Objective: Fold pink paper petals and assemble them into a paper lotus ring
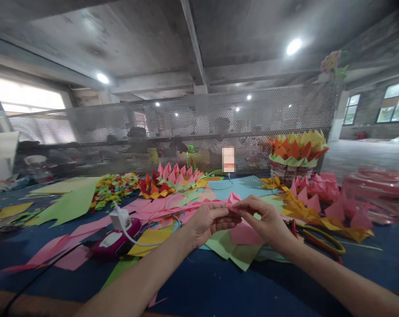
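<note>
Near the middle of the table, my left hand (212, 222) and my right hand (257, 213) meet at a small folded piece of pink paper (233, 199). Fingers of both hands pinch it, and its pointed top stands up above them. My fingertips cover its lower part. Beneath my hands lie loose sheets, among them a pink sheet (247, 234) and a pale green sheet (242, 255). Strips of pink paper (160, 208) spread out left of my left hand. Scissors with red and yellow handles (321, 237) rest just right of my right wrist.
A purple power strip (116, 240) with a white charger (120, 219) sits at left. Folded pink points (179, 172) stand behind my hands. At right are a basket of folded paper (297, 152) and a clear pink jar (376, 193). A perforated metal screen (186, 127) closes off the back.
</note>
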`<move>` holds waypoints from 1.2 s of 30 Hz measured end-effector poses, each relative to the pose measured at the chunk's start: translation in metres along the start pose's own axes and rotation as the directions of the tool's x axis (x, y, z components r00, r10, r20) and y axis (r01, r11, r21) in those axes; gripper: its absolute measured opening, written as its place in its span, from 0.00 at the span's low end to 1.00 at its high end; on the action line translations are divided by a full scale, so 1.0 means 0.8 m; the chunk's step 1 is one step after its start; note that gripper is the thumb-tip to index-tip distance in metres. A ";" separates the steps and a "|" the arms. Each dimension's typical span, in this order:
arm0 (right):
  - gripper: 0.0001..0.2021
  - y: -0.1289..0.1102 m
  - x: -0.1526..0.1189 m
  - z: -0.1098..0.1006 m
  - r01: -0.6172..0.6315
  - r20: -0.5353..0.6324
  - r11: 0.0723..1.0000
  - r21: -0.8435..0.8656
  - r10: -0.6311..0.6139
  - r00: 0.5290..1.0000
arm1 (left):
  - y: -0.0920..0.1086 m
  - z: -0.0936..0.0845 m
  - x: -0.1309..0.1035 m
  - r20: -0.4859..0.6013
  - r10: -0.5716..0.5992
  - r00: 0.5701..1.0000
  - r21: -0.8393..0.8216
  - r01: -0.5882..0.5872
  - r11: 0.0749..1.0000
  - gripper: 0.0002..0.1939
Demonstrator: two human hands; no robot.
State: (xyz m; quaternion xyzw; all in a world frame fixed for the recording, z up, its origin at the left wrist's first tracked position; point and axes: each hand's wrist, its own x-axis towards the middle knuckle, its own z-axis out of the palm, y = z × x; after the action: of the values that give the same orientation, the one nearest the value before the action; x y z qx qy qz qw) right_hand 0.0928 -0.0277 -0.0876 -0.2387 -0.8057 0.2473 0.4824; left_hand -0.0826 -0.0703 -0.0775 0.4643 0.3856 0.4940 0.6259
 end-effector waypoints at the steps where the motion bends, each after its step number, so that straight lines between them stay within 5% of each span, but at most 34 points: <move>1: 0.07 0.000 0.000 0.000 0.001 0.001 1.000 0.012 -0.001 1.000 | 0.000 0.000 0.000 -0.001 0.000 1.000 -0.002 0.000 1.000 0.13; 13: 0.12 0.002 -0.001 -0.003 0.176 0.019 0.982 -0.062 -0.175 0.984 | -0.004 -0.003 0.003 0.015 0.045 0.999 -0.014 -0.045 0.999 0.13; 36: 0.13 0.007 0.001 -0.008 0.301 0.037 0.938 -0.173 -0.299 0.954 | -0.003 0.002 0.000 0.007 0.018 1.000 -0.020 -0.018 1.000 0.10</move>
State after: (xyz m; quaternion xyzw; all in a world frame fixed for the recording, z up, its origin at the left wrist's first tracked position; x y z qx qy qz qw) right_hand 0.0990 -0.0218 -0.0880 -0.1536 -0.8538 0.0998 0.4874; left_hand -0.0806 -0.0709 -0.0792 0.4634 0.3742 0.5018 0.6272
